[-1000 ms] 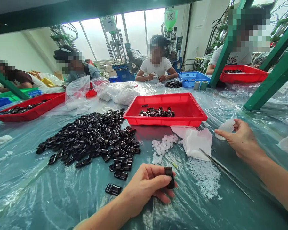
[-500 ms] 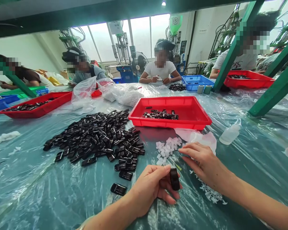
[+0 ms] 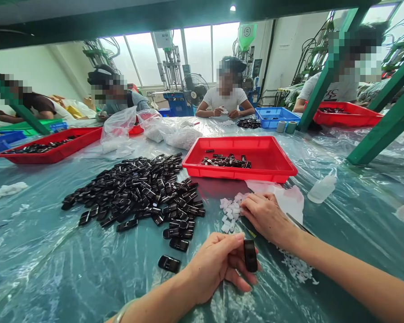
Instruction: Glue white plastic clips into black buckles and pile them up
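My left hand (image 3: 218, 264) pinches a small black plastic part (image 3: 250, 255) upright between thumb and fingers, low in the middle of the view. My right hand (image 3: 265, 215) rests knuckles-up on the table, its curled fingertips on a small heap of white plastic pieces (image 3: 230, 210); what they grip, if anything, is hidden. A big pile of black parts (image 3: 138, 190) lies to the left, with a stray one (image 3: 169, 264) near my left wrist. A red tray (image 3: 272, 172) beyond my hands holds several black parts.
A white squeeze bottle (image 3: 321, 188), a white cloth (image 3: 291, 199), thin tweezers (image 3: 299, 223) and scattered white scraps (image 3: 298, 269) lie at the right. Green frame legs (image 3: 384, 130) stand on the plastic-covered table. Other people sit at the far side with red and blue trays.
My right hand left the squeeze bottle at the right and came in to the white pieces beside the cloth. My left hand kept hold of the black part.
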Action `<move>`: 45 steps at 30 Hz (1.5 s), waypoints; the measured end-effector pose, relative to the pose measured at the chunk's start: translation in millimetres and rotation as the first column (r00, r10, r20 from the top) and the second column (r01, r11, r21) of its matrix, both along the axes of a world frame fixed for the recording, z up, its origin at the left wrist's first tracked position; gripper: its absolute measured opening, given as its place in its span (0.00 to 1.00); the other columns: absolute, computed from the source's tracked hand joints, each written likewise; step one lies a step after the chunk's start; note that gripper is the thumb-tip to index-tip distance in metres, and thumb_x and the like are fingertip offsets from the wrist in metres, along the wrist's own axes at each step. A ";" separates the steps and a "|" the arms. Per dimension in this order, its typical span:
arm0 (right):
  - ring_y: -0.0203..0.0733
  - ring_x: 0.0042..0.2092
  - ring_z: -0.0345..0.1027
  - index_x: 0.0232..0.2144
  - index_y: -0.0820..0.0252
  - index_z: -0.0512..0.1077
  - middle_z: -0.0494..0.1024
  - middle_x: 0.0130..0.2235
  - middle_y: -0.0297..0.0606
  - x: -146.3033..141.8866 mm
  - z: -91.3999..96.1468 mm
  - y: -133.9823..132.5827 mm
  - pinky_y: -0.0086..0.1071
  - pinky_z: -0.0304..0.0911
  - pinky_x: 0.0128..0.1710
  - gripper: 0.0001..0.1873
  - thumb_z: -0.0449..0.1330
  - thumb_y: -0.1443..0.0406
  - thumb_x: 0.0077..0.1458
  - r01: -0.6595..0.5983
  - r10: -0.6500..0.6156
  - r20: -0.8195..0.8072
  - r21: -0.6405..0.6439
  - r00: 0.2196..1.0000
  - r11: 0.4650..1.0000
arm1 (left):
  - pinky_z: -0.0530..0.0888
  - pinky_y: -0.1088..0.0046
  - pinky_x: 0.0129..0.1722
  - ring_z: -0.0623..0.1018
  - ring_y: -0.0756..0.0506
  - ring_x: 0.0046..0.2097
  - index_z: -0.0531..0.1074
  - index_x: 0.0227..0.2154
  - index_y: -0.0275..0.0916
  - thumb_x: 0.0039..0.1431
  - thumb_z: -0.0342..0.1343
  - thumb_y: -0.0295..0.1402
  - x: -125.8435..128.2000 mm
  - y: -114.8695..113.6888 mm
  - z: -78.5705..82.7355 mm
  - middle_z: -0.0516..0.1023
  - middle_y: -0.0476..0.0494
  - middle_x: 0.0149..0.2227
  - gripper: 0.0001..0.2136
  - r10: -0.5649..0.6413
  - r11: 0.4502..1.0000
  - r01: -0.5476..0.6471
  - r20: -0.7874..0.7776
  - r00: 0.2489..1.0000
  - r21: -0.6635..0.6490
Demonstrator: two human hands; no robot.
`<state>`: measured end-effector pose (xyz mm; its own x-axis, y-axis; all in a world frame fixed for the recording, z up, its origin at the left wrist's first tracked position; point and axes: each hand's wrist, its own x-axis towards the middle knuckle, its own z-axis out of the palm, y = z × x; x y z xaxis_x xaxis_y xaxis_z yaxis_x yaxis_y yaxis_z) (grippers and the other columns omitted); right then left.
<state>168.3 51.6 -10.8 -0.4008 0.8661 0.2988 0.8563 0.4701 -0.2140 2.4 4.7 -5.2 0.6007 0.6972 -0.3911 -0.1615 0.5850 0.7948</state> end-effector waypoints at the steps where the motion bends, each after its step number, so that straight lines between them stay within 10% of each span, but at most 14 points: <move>1: 0.44 0.38 0.66 0.29 0.63 0.68 0.73 0.33 0.38 2.8 1.1 -3.3 0.42 0.55 0.42 0.07 0.52 0.72 0.56 0.000 0.000 -0.026 -0.001 1.000 1.000 | 0.72 0.80 0.18 0.75 0.48 0.23 0.74 0.28 0.25 0.55 0.52 0.41 0.0 0.1 0.5 0.75 0.33 0.26 0.19 0.002 1.000 -0.002 -0.001 1.000 -0.003; 9: 0.36 0.30 0.67 0.26 0.59 0.67 0.73 0.26 0.31 31.2 7.6 -43.6 0.29 0.61 0.32 0.06 0.56 0.70 0.54 -0.026 0.002 -0.311 -0.075 0.950 0.997 | 0.72 0.79 0.18 0.76 0.47 0.22 0.75 0.30 0.25 0.55 0.52 0.42 0.2 1.8 -1.6 0.75 0.34 0.26 0.19 -0.024 0.998 0.024 0.002 1.000 -0.052; 15: 0.35 0.31 0.68 0.29 0.57 0.72 0.75 0.29 0.32 32.0 7.3 -56.7 0.28 0.63 0.31 0.04 0.57 0.67 0.55 -0.142 -0.015 -0.648 -0.190 0.762 0.971 | 0.72 0.80 0.17 0.76 0.47 0.21 0.75 0.30 0.24 0.54 0.52 0.43 1.1 2.6 -2.7 0.76 0.32 0.26 0.20 -0.043 0.997 0.043 0.001 0.999 -0.067; 45: 0.36 0.31 0.70 0.34 0.51 0.77 0.76 0.30 0.34 29.7 8.7 -70.3 0.27 0.64 0.29 0.10 0.57 0.69 0.55 -0.291 -0.024 -0.785 -0.258 0.619 0.921 | 0.71 0.81 0.17 0.75 0.49 0.21 0.71 0.21 0.28 0.51 0.55 0.47 4.9 1.5 -0.2 0.73 0.37 0.23 0.21 -0.106 0.994 0.106 -0.043 0.993 0.005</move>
<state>198.0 -18.7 -2.0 -0.2827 0.9235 0.2594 0.2375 0.3294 -0.9138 7.3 6.2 -5.4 0.6541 0.6338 -0.4128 -0.0649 0.5908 0.8042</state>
